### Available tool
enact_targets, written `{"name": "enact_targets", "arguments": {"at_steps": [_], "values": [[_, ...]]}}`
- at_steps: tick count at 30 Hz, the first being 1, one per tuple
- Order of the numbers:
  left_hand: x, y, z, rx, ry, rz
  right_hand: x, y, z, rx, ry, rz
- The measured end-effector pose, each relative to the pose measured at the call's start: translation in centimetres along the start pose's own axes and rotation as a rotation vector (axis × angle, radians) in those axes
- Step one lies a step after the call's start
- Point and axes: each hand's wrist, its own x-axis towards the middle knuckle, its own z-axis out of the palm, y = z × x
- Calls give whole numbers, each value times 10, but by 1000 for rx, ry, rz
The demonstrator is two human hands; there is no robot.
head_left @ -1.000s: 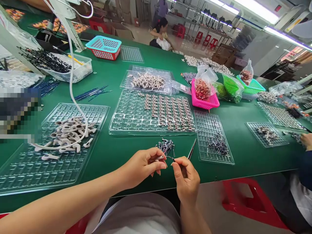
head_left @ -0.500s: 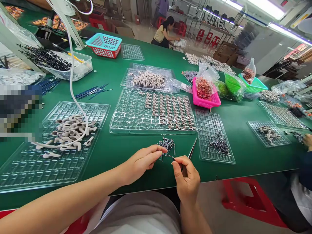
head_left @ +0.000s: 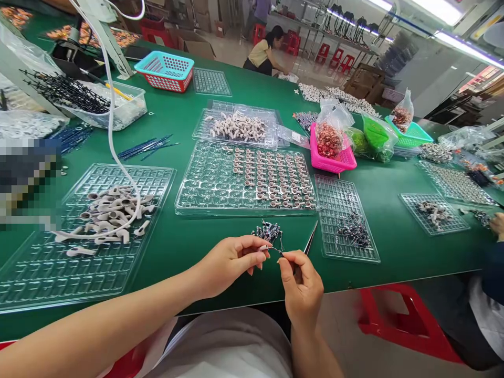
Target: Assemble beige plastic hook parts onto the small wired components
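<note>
My left hand (head_left: 232,262) is closed, thumb and index finger pinching near the end of a thin wire (head_left: 274,249). From there the wire runs to a small dark part (head_left: 281,253), pinched between thumb and finger of my right hand (head_left: 302,286). Metal tweezers (head_left: 311,237) stick out of the right hand, points up and to the right. Just beyond my fingers lies a small heap of dark wired parts (head_left: 268,230). Behind it stands a clear blister tray (head_left: 208,181), partly filled with grey earphone shells (head_left: 281,176).
Left, a clear tray (head_left: 35,278) bears loose grey shells (head_left: 114,212), with a white hose (head_left: 112,126) hanging over it. Right, another tray (head_left: 328,239) holds wired parts (head_left: 354,231). A pink basket (head_left: 334,164) stands behind it. A co-worker's hand (head_left: 496,226) shows far right.
My left hand has turned slightly, its fingers moving from nearly straight to a pinch at the wire. The right hand keeps its hold. The view has shifted a little.
</note>
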Motion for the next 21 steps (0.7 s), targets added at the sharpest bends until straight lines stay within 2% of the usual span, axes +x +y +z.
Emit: {"name": "enact_targets", "arguments": {"at_steps": [14, 18, 21], "values": [[-2, -1, 2, 8, 25, 13, 3, -4, 1, -14, -29, -31], [-2, 0, 2, 2, 59, 32, 5, -5, 1, -45, -57, -74], [-3, 1, 1, 84, 94, 75, 6, -7, 0, -74, -68, -109]]}}
